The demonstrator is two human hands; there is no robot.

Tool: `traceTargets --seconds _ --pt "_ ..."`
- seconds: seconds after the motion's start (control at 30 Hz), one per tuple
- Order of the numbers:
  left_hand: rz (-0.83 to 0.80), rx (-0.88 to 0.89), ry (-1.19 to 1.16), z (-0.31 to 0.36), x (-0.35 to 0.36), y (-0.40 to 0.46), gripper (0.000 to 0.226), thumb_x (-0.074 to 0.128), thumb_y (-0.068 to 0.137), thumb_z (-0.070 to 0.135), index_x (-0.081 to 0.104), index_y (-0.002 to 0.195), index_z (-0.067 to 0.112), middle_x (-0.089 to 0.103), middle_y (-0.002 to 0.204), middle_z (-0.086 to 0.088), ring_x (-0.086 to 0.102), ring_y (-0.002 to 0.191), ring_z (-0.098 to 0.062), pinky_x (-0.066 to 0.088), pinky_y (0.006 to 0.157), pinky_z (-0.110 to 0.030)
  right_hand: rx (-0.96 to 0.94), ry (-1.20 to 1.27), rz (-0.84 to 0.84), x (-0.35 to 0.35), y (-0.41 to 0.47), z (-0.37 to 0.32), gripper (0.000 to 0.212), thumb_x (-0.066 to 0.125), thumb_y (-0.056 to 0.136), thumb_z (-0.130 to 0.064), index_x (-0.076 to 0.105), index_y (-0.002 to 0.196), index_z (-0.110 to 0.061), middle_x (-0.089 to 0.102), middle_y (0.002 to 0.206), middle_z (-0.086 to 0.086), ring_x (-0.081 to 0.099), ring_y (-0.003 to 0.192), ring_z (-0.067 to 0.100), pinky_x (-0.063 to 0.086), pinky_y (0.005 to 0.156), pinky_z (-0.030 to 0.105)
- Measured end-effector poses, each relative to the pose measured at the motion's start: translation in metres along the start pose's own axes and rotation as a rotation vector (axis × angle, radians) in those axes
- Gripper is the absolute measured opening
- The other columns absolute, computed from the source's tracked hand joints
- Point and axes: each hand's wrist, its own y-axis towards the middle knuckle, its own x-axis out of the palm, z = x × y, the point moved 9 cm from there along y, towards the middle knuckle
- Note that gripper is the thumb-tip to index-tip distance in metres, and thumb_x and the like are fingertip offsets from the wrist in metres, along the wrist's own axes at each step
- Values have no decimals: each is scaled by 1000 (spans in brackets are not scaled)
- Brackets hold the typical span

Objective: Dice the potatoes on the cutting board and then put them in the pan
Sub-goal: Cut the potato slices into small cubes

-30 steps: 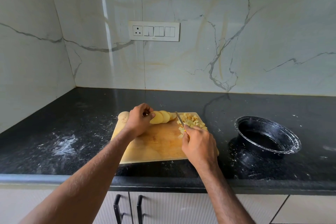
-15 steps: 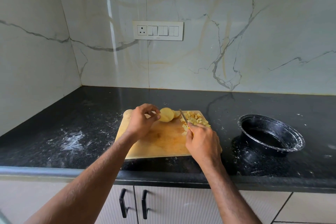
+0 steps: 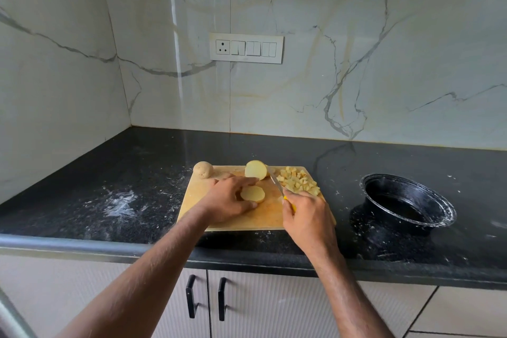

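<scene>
Looking down, I see my left hand [image 3: 229,202] on the wooden cutting board [image 3: 247,217]. Its fingers and thumb curl around a round potato slice [image 3: 253,194] that lies flat near the middle of the board, and they pinch it at its edges. My right hand [image 3: 308,218] is wrapped around the yellow handle of a knife [image 3: 277,184]. The blade points away from me and a little to the left, and it sits between the slice and a pile of diced potato [image 3: 297,181]. I cannot tell if the blade touches the board.

Behind the slice stands a bigger potato piece [image 3: 255,169] with its cut face turned toward me, close to the far edge of the board. The diced pile fills the far right corner of the board, just right of the blade. A whole potato [image 3: 203,169] with its skin on sits at the far left corner.

The black pan [image 3: 407,203] is on the dark surface [image 3: 137,173], well to the right of the board. I see no potato in it. White specks and smears are on the surface to the left of the board and around the pan. A switch plate [image 3: 246,48] is on the marble wall behind.
</scene>
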Motion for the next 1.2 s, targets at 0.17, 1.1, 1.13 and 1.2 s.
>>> traceTargets --seconds 0.17,1.1,1.13,1.2 --pt "140 -8 61 1 -5 4 59 79 75 56 64 126 32 58 130 6 44 125 -15 35 107 -37 -28 -38 -46 6 0 -4 29 67 91 -25 74 118 -17 75 90 -5 66 70 9 54 59 22" --pt "82 -79 53 -7 -4 -3 68 59 67 59 66 127 28 58 129 3 49 125 -18 37 110 -48 282 306 -481 37 -9 13 38 60 100 -35 74 87 -1 63 61 -5 39 38 4 33 45 21" --pt "81 -79 55 -6 -4 -3 68 59 67 59 66 127 28 59 129 3 49 125 -18 36 110 -48 238 279 -495 37 -10 8 34 60 99 -37 76 99 -7 72 76 -4 41 38 1 29 43 12" --pt "80 -81 59 -5 -4 -4 67 59 68 59 66 127 28 59 129 4 48 126 -18 36 110 -49 221 257 -496 34 -8 4 34 61 98 -38 72 120 -15 76 107 -3 43 43 -4 32 40 9"
